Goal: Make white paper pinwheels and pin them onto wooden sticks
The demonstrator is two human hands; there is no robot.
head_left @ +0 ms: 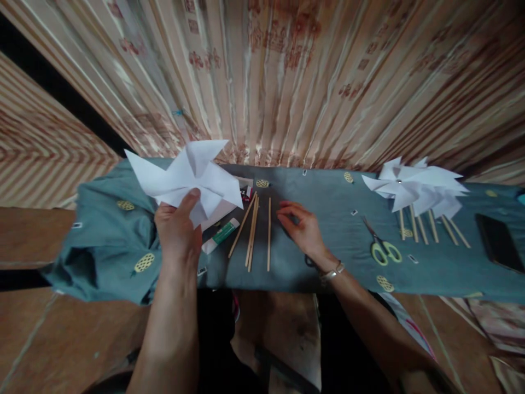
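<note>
A folded white paper pinwheel [197, 175] is held up at the left by my left hand [180, 224], the thumb pressed on its middle and the fingers beneath it. My right hand [301, 227] hovers near the cloth with its fingers partly curled and apart, nothing seen between them. Just left of those fingertips lies a single thin wooden stick [269, 235]. Several more sticks [252, 235] lie loosely bunched further left. Beside them rests a green and white glue stick [221, 235], below the pinwheel's edge. Part of a pale sheet shows under the pinwheel.
Several finished pinwheels [418, 189] on sticks lie overlapping at the right. Scissors with green handles [385, 251] lie nearer me, and a black phone [500, 241] is at the far right. A green pineapple-print cloth [328, 191] covers the narrow table, backed by a pleated curtain [279, 82].
</note>
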